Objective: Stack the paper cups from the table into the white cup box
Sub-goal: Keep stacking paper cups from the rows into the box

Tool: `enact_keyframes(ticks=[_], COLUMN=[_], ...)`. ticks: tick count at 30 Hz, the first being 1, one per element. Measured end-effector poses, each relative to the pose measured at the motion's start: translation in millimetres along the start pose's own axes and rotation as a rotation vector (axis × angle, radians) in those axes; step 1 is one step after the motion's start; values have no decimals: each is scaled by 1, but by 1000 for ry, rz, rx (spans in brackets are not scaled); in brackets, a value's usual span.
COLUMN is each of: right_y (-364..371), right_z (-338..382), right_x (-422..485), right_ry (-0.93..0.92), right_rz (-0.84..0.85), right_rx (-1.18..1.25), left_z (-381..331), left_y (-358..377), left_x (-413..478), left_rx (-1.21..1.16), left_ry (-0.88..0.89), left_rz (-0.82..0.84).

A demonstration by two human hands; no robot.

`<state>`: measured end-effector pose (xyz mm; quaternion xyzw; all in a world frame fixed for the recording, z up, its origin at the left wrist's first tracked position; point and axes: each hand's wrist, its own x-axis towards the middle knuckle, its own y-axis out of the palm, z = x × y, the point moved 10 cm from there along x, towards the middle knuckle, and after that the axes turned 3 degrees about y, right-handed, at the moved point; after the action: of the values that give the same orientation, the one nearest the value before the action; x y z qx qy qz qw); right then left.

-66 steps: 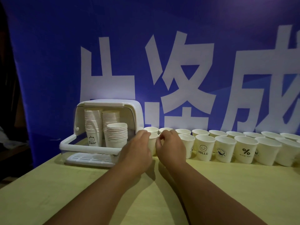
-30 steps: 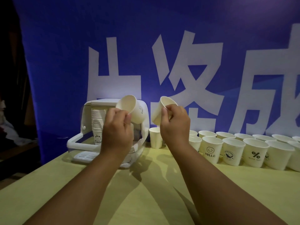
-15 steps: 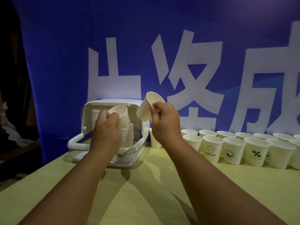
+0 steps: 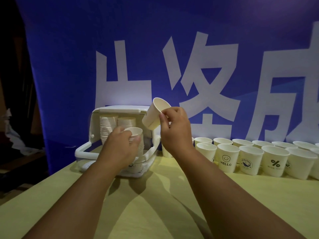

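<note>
Blue banner [image 4: 69,49] behind yellow surface [image 4: 155,204]. Top cup [image 4: 135,131] of front stack [image 4: 141,147] inside box [image 4: 120,109] is gripped by left hand [image 4: 120,145], fingers curled. Tilted cup [image 4: 155,114] is pinched by right hand [image 4: 174,130] above the box's right side. Loose cups [image 4: 227,157] are lined up right of the box.

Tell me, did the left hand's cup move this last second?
Yes: the cup in the left hand dropped from lid height of the white cup box onto its front stack.

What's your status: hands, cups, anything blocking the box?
Left hand grips top cup on front stack in white box. Right hand holds tilted cup aloft. Nothing else blocking box.
</note>
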<state>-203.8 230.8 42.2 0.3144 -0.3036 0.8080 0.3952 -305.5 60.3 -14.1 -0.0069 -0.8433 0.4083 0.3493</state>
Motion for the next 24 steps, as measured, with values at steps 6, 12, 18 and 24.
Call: enact_keyframes(ticks=[6, 12, 18, 24], right_y=[13, 31, 50, 48], right_z=[9, 18, 27, 22], right_x=[-5, -13, -21, -22], right_ry=[-27, -137, -170, -72], right_rz=[70, 197, 346, 345], right_rx=[-4, -201, -338, -156], left_z=[3, -2, -11, -5], left_y=[8, -2, -1, -5], left_x=[-1, -4, -4, -3], left_rx=[-141, -262, -119, -199], left_ry=[-11, 40, 164, 159], left_rz=[-2, -85, -106, -122])
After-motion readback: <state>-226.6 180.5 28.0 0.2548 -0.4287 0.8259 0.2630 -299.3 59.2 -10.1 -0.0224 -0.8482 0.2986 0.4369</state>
